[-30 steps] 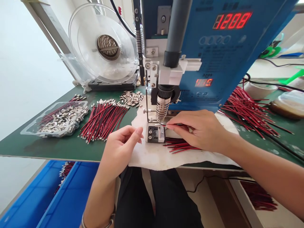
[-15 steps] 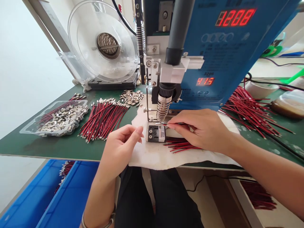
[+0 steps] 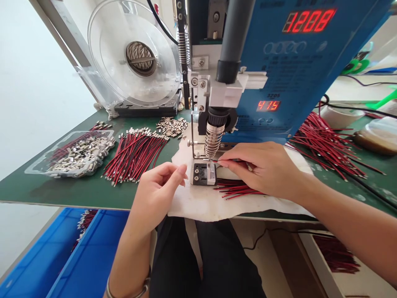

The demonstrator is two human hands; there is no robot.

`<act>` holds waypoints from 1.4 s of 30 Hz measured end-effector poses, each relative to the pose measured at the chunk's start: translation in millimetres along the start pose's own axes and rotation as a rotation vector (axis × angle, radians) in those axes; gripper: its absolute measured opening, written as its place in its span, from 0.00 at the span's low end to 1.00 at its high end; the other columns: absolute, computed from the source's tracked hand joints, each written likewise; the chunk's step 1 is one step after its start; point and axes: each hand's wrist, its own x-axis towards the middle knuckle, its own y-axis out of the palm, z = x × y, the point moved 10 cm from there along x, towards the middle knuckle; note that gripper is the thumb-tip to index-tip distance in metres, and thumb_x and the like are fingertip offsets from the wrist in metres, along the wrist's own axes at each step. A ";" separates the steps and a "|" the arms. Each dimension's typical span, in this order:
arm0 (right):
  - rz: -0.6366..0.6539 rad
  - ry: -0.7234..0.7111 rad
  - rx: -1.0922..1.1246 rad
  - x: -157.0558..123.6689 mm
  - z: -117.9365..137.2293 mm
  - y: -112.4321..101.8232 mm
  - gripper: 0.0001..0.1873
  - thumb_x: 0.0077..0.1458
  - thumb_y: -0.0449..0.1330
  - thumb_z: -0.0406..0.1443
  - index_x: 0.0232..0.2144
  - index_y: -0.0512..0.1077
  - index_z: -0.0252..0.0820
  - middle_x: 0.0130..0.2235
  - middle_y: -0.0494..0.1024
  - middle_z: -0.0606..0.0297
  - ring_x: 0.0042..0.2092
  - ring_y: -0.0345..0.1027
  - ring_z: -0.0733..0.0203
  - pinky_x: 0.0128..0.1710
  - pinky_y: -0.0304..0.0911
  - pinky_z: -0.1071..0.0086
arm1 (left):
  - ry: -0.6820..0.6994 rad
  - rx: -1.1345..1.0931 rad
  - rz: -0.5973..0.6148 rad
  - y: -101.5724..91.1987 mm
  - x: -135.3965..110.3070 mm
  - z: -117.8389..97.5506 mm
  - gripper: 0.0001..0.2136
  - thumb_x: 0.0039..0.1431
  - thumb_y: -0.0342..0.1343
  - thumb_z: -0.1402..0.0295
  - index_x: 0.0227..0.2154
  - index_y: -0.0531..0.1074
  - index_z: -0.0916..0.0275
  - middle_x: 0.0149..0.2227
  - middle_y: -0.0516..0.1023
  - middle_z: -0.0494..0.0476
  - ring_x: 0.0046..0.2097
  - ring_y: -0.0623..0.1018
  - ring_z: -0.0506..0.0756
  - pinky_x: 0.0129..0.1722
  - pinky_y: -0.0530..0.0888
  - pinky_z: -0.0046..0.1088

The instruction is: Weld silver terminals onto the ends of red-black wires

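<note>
My right hand [image 3: 266,171] pinches a thin red-and-black wire [image 3: 232,160] between thumb and fingertips. At the wire's end, a small metal connector [image 3: 207,160] sits right under the soldering iron's spring-wrapped tip [image 3: 214,140]. Just below it stands a small black-and-metal fixture [image 3: 201,174]. My left hand [image 3: 155,190] is closed to the left of this fixture, thumb against curled fingers; anything inside them is hidden. Several loose red-and-black wires [image 3: 237,190] lie beneath my right hand on a white cloth [image 3: 198,205].
A blue soldering machine [image 3: 266,74] fills the back. On the green table [image 3: 89,194], a clear tray [image 3: 40,169] of metal connectors and a wire bundle [image 3: 133,157] lie left. More wires [image 3: 328,145] are piled right. Blue bins [image 3: 93,256] stand below.
Both hands stay almost exactly where they were, the wire end still under the iron's tip. The machine's lower red display reads slightly differently.
</note>
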 end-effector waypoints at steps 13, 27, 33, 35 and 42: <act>0.023 -0.020 -0.002 1.5 1.3 0.1 0.12 0.68 0.56 0.32 0.34 0.78 0.43 0.31 0.84 0.67 0.30 0.74 0.63 0.28 0.62 0.69 | 0.003 -0.005 -0.003 -0.4 -1.1 0.7 0.15 0.63 0.57 0.61 0.22 0.75 0.61 0.23 0.75 0.49 0.22 0.64 0.46 0.23 0.61 0.24; -0.007 -0.035 0.021 0.0 5.0 -5.2 0.12 0.67 0.57 0.32 0.32 0.78 0.41 0.29 0.82 0.67 0.27 0.72 0.65 0.27 0.62 0.70 | 0.013 -0.009 -0.015 -0.6 0.4 -2.2 0.14 0.62 0.57 0.62 0.22 0.75 0.62 0.23 0.75 0.50 0.24 0.67 0.47 0.25 0.63 0.24; -0.019 -0.047 0.018 -0.2 5.0 -5.3 0.11 0.66 0.57 0.32 0.33 0.79 0.43 0.30 0.83 0.67 0.28 0.74 0.64 0.28 0.64 0.70 | 0.008 -0.015 -0.013 0.8 0.4 -2.7 0.14 0.62 0.57 0.62 0.22 0.75 0.62 0.24 0.76 0.52 0.27 0.70 0.49 0.28 0.66 0.25; -0.014 -0.038 0.016 -0.5 2.7 -3.5 0.12 0.66 0.57 0.32 0.33 0.79 0.43 0.31 0.84 0.67 0.29 0.75 0.64 0.28 0.64 0.70 | 0.015 -0.022 -0.014 0.6 0.2 -3.4 0.14 0.62 0.57 0.62 0.22 0.74 0.62 0.25 0.77 0.52 0.28 0.71 0.49 0.30 0.67 0.24; -0.025 -0.051 0.025 0.1 2.0 -3.5 0.11 0.65 0.58 0.30 0.32 0.79 0.41 0.31 0.84 0.66 0.30 0.75 0.65 0.29 0.64 0.71 | 0.012 -0.025 -0.014 0.3 0.0 -3.6 0.14 0.62 0.57 0.63 0.22 0.74 0.62 0.25 0.77 0.52 0.27 0.71 0.49 0.30 0.68 0.24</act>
